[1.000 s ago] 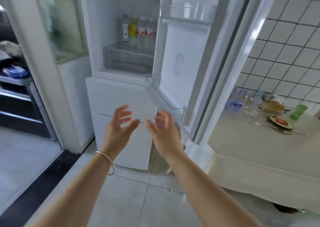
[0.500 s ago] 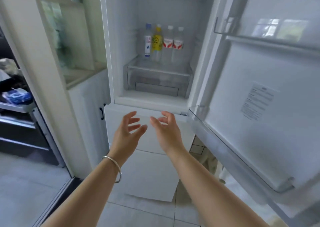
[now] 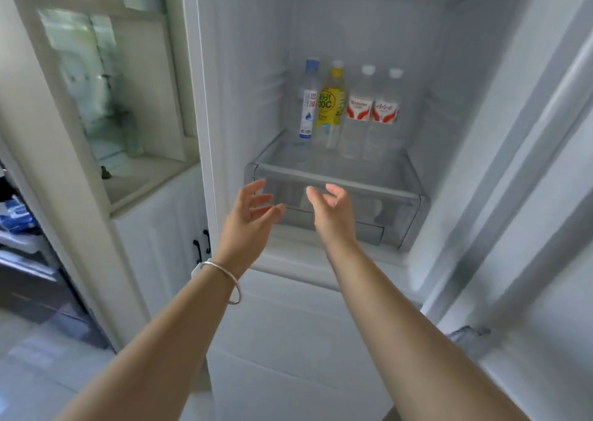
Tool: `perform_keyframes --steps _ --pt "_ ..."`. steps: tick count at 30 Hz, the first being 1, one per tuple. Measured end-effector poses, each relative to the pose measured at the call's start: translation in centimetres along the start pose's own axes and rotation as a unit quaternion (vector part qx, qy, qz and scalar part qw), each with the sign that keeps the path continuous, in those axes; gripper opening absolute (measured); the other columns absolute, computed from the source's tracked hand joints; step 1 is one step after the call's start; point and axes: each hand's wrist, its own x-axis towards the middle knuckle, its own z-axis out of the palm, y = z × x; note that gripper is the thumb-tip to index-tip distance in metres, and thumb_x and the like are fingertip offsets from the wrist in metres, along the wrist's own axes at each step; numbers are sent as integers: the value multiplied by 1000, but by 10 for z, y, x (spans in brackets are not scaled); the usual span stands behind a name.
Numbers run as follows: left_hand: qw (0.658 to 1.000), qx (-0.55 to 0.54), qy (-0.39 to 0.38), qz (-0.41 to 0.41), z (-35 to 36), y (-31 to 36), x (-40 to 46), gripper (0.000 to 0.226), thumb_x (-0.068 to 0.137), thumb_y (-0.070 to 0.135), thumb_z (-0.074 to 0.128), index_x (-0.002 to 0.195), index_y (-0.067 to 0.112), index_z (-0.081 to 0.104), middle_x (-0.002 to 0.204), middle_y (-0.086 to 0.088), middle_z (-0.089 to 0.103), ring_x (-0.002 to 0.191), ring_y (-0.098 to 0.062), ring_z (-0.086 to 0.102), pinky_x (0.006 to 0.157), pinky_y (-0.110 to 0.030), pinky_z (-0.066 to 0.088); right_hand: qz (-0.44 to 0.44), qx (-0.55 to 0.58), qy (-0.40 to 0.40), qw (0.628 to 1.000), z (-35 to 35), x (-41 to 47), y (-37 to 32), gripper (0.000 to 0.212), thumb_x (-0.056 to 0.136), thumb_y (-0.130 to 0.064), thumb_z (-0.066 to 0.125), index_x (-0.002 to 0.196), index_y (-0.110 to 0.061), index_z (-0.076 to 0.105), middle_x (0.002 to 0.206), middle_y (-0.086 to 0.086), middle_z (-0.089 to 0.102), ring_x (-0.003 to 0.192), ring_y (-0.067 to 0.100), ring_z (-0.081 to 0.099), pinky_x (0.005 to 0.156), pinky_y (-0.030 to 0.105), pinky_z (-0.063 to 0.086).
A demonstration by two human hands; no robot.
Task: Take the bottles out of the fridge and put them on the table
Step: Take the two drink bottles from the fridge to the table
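Note:
Several bottles stand in a row at the back of the fridge's glass shelf [image 3: 321, 172]: a clear bottle with a blue cap [image 3: 308, 103], a yellow bottle [image 3: 332, 103], and two clear bottles with red-and-white labels [image 3: 361, 106] [image 3: 385, 111]. My left hand [image 3: 248, 218] and my right hand [image 3: 333, 215] are both raised in front of the clear drawer [image 3: 398, 215] under that shelf, palms facing each other, fingers relaxed and holding nothing. Both hands are below and short of the bottles. A silver bangle [image 3: 224, 276] sits on my left wrist.
The open fridge door [image 3: 529, 228] stands at the right. White freezer drawers [image 3: 288, 340] lie below the compartment. A white cabinet with glass panes [image 3: 106, 100] and dark handles [image 3: 202, 247] is on the left, with a dark rack [image 3: 19, 228] beyond it.
The view has moved in and up toward the fridge interior; the table has left the view. Both hands have risen from the freezer drawer front to the level of the clear drawer.

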Motion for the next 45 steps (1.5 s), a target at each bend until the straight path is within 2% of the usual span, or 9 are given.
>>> perform_keyframes --steps 4,12,15,19,22,27,33,38,45 --pt "998 -61 1 -27 14 0 74 37 86 22 65 118 29 50 103 7 62 95 -11 58 82 -29 46 -16 -51 37 998 3 69 -5 55 86 -35 61 133 -13 42 127 5 58 117 22 53 87 24 33" --pt "994 -103 -17 -15 88 8 228 35 85 12 60 117 20 49 93 6 62 79 -10 58 65 -22 45 -72 -72 117 988 12 192 -47 54 85 -30 62 134 -16 42 126 5 56 112 20 54 87 25 36" --pt "994 -105 -17 -28 114 -9 270 35 78 11 67 106 22 49 115 -11 64 95 -24 61 80 -31 47 -95 -89 129 983 14 222 -57 52 85 -29 62 131 -15 44 120 1 56 112 18 54 83 23 34" --pt "996 -77 44 -4 123 -22 303 33 66 14 70 90 27 53 102 -6 59 97 -31 63 88 -50 52 -125 -112 134 977 18 249 -64 44 85 -25 62 125 -14 46 102 -7 50 92 8 48 76 21 34" --pt "996 -19 81 25 121 -26 320 54 73 7 73 122 8 51 121 -12 50 102 -21 54 94 -37 48 -188 -137 161 959 28 270 -64 51 82 -21 65 127 -11 44 120 3 55 106 15 52 83 23 38" --pt "993 41 105 45 121 -29 339 73 72 14 78 135 7 42 135 -16 44 118 -27 51 98 -32 42 -255 -224 178 924 44 300 -62 63 80 -17 66 136 -8 37 136 11 43 125 26 41 94 24 33" --pt "994 35 45 94 128 -33 358 22 70 18 73 88 23 63 84 2 69 75 -2 67 70 -41 60 -283 -219 189 914 54 321 -53 79 78 -14 67 145 -8 24 143 16 36 133 28 32 108 28 26" --pt "996 29 56 70 134 -49 377 54 65 41 72 109 14 59 103 -12 67 90 -24 68 76 -47 59 -258 -237 191 917 65 325 -44 85 84 -26 62 149 -11 9 152 23 17 141 37 16 114 45 20" --pt "993 113 31 1 127 -42 382 60 57 55 65 97 10 64 99 -14 66 89 -24 67 74 -34 56 -246 -191 197 930 66 328 -40 90 80 -15 69 149 -10 11 150 19 22 140 31 20 114 36 22"
